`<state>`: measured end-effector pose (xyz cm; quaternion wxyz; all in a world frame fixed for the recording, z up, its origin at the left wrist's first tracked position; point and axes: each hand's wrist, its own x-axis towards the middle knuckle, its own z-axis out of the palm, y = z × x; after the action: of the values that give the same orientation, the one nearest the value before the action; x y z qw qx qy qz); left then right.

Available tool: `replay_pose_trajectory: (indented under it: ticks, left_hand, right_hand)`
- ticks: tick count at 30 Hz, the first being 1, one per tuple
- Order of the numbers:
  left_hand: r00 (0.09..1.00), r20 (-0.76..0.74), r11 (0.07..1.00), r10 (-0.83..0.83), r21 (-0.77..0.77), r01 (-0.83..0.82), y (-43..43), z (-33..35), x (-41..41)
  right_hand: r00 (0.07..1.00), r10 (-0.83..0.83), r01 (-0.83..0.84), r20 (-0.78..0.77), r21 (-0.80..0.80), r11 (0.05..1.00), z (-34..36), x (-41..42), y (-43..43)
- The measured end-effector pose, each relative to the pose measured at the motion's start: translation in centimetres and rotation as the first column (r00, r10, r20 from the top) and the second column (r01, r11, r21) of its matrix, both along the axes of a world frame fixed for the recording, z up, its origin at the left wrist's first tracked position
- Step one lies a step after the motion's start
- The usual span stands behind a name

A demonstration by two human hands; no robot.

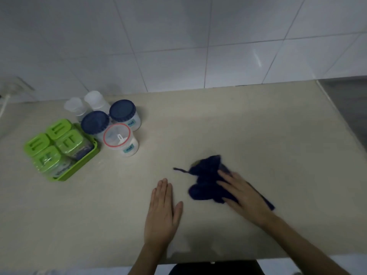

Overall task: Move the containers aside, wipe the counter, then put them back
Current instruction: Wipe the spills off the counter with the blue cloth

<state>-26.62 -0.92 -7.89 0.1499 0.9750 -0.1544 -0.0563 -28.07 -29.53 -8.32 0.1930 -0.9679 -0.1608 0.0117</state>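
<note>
I am seeing the right hand (243, 192) pressing flat, fingers spread, on a crumpled dark blue cloth (208, 181), its long axis running from far-left to near-right under the palm. The left hand (162, 212) is lying flat and empty on the beige counter (258, 135), just left of the cloth. Well left of both hands are standing two blue-lidded jars (123, 114), one red-rimmed jar (119, 140), two clear jars (83, 105) and a green tray (83, 165) holding four green-lidded containers (59, 142).

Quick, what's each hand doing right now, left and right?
Left hand: open, flat on the counter, holding nothing.
Right hand: open, pressed flat on the dark blue cloth.
</note>
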Motion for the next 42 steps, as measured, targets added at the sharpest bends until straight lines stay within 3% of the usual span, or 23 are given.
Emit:
replay_pose_trajectory:
  ticks: [3, 7, 12, 14, 18, 23, 27, 30, 34, 38, 42]
  left_hand:
    - [0.999, 0.031, 0.999, -0.018, -0.034, 0.019, 0.1, -0.3, 0.1]
    - [1.0, 0.023, 0.999, -0.009, -0.041, 0.01, 0.1, -0.1, 0.1]
    - [1.0, -0.001, 1.0, -0.007, -0.019, 0.007, -0.1, 0.3, 0.1]
    - [1.0, -0.004, 1.0, -0.009, -0.012, 0.009, -0.1, 0.4, 0.0]
    - [1.0, -0.013, 1.0, -0.005, -0.029, 0.005, 0.1, 0.4, 0.1]
    - [1.0, 0.021, 0.996, -0.011, -0.087, 0.013, 0.3, -0.1, 0.3]
    - [1.0, 0.001, 0.997, 0.002, -0.083, -0.001, 0.4, 0.1, 0.2]
    - [0.999, -0.035, 0.983, 0.032, -0.177, -0.037, 0.1, 1.1, 0.1]
    - [0.987, -0.058, 0.901, 0.152, -0.402, -0.162, 0.2, 1.8, 0.0]
    - [0.968, -0.084, 0.829, 0.237, -0.503, -0.247, 0.4, 1.1, 0.4]
    - [0.968, -0.107, 0.846, 0.227, -0.471, -0.25, 0.4, 0.6, 0.5]
  right_hand:
    - [0.982, -0.188, 0.188, -0.007, 0.046, 0.981, 1.6, -1.7, -5.4]
    - [0.945, -0.324, 0.324, 0.048, 0.013, 0.946, 0.7, -1.6, -4.7]
    - [0.976, -0.194, 0.2, 0.095, -0.053, 0.978, -0.4, 2.1, 4.2]
    - [0.987, -0.153, 0.153, 0.052, 0.0, 0.988, -0.8, 2.8, 6.6]
    - [0.996, -0.09, 0.091, -0.011, 0.11, 0.99, -0.6, 1.0, 1.4]
    - [0.918, -0.394, 0.395, -0.039, 0.181, 0.901, 2.3, -1.6, -7.6]
    - [0.864, -0.501, 0.504, -0.053, 0.091, 0.859, 1.4, -0.5, -5.0]
    - [0.905, -0.425, 0.423, -0.035, -0.041, 0.905, 0.7, 0.7, 1.3]
    - [0.983, -0.182, 0.176, -0.015, -0.186, 0.967, 0.2, 1.0, 9.7]
    - [0.999, 0.045, -0.045, -0.006, -0.114, 0.992, 0.4, -1.3, 14.6]
    - [0.999, 0.038, -0.038, -0.001, -0.025, 0.999, 0.0, -1.7, 14.7]
